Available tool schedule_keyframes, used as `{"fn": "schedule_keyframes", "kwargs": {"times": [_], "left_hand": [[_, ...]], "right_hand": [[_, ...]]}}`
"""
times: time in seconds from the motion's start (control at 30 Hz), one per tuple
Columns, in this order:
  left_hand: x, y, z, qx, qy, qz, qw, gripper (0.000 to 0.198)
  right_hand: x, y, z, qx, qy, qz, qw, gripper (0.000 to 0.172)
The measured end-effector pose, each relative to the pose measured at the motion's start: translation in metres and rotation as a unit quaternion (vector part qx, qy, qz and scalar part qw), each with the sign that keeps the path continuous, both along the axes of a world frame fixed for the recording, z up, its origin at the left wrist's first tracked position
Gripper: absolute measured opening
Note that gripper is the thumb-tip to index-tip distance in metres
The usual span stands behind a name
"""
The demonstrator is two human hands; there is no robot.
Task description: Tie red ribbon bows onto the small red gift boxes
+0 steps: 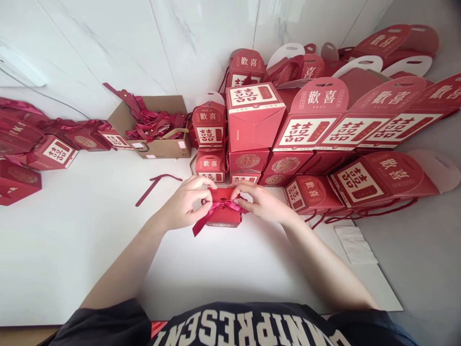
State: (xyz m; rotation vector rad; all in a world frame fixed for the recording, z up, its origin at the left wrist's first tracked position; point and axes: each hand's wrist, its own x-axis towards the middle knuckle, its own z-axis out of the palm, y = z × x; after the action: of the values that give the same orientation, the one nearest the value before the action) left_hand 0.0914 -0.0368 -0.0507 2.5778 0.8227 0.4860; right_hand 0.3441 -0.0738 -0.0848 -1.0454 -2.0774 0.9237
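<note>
A small red gift box [226, 220] sits on the white table in front of me. A dark pink satin ribbon [216, 205] is tied across its top in a bow, one tail hanging down to the left. My left hand [189, 202] is at the box's left side, thumb and fingertips pinched on the bow's left part. From the right, my right hand [260, 201] pinches the bow's other side. Fingers partly hide the loops. On the table to the left lies a loose dark red ribbon strip [154, 185].
A cardboard box [163, 149] full of ribbons stands at the back. Stacked red gift boxes [309, 129] fill the back right, with corded ones [374, 178] nearer. More red boxes [57, 153] sit at the left. White papers [355, 244] lie near the right edge.
</note>
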Motion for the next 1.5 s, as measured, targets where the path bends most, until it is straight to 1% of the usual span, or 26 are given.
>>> {"fn": "schedule_keyframes", "kwargs": {"times": [0.1,0.2,0.3,0.37,0.47,0.53,0.6,0.67,0.8,0.9,1.0,1.1,1.23,1.3,1.37,1.43,1.5], "left_hand": [[0.005,0.002,-0.008,-0.108,-0.036,0.017,0.993,0.023],[0.008,0.006,-0.020,-0.207,-0.092,0.048,0.973,0.034],[0.008,0.010,-0.027,-0.287,-0.125,0.049,0.948,0.038],[0.008,0.012,-0.030,-0.313,-0.130,0.046,0.940,0.038],[0.008,0.014,-0.031,-0.316,-0.122,0.051,0.939,0.040],[0.008,0.014,-0.032,-0.314,-0.117,0.060,0.940,0.043],[0.008,0.014,-0.032,-0.314,-0.123,0.071,0.939,0.044],[0.008,0.015,-0.032,-0.314,-0.127,0.077,0.938,0.045],[0.006,0.016,-0.032,-0.309,-0.124,0.086,0.939,0.045],[0.006,0.017,-0.036,-0.302,-0.133,0.111,0.938,0.046],[0.008,0.018,-0.041,-0.310,-0.144,0.115,0.933,0.047],[0.009,0.018,-0.043,-0.330,-0.149,0.108,0.926,0.048],[0.009,0.015,-0.036,-0.348,-0.131,0.086,0.924,0.049],[0.009,0.013,-0.031,-0.354,-0.120,0.064,0.925,0.046],[0.010,0.011,-0.029,-0.356,-0.112,0.047,0.926,0.041],[0.011,0.010,-0.030,-0.354,-0.101,0.037,0.929,0.035],[0.012,0.009,-0.031,-0.345,-0.092,0.031,0.934,0.030]], "right_hand": [[-0.001,0.000,-0.001,0.000,0.006,-0.001,1.000,0.011],[0.000,0.000,-0.001,-0.025,0.016,-0.044,0.999,0.007],[0.006,0.002,0.001,-0.089,0.014,-0.099,0.991,0.023],[0.012,0.003,0.002,-0.133,-0.020,-0.101,0.986,0.035],[0.019,0.004,0.004,-0.186,-0.078,-0.052,0.978,0.049],[0.021,0.004,0.002,-0.222,-0.087,-0.007,0.971,0.053],[0.021,0.004,0.000,-0.245,-0.084,0.035,0.965,0.053],[0.020,0.005,-0.002,-0.240,-0.070,0.063,0.966,0.051],[0.022,0.008,-0.001,-0.195,-0.026,0.080,0.977,0.046],[0.028,0.010,0.004,-0.182,-0.017,0.105,0.977,0.043],[0.030,0.011,0.008,-0.167,-0.019,0.127,0.978,0.038],[0.030,0.008,0.008,-0.143,-0.041,0.138,0.979,0.035],[0.038,0.003,0.010,-0.168,-0.116,0.170,0.964,0.025],[0.045,0.002,0.013,-0.172,-0.132,0.152,0.964,0.021],[0.048,0.002,0.015,-0.160,-0.099,0.096,0.977,0.023],[0.044,0.003,0.015,-0.137,-0.048,0.030,0.989,0.025],[0.032,0.003,0.013,-0.108,-0.017,-0.009,0.994,0.025]]}}
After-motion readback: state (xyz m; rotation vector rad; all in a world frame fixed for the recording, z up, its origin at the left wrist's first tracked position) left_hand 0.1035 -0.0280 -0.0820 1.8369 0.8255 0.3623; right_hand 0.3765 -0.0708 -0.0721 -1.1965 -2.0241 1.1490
